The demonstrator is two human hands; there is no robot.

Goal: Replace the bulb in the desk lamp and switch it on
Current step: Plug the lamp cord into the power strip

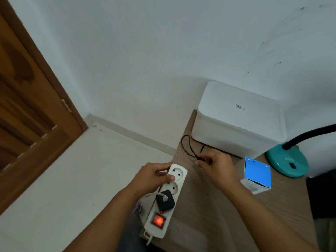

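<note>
Lamp plug, black, pinched in R hand (pixel 215 165) fingers w/ cord (pixel 187 146) trailing away; free socket on power strip (pixel 170 195) lies just left of them, L hand (pixel 154 176) gripping strip's far end, strip's long axis running toward the person; R hand nearer.

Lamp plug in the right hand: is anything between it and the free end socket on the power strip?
Nothing visible. The right hand pinches the black cord just right of the power strip; the end socket is bare. The left hand holds the strip's far edge, thumb beside the socket, not over it.
</note>
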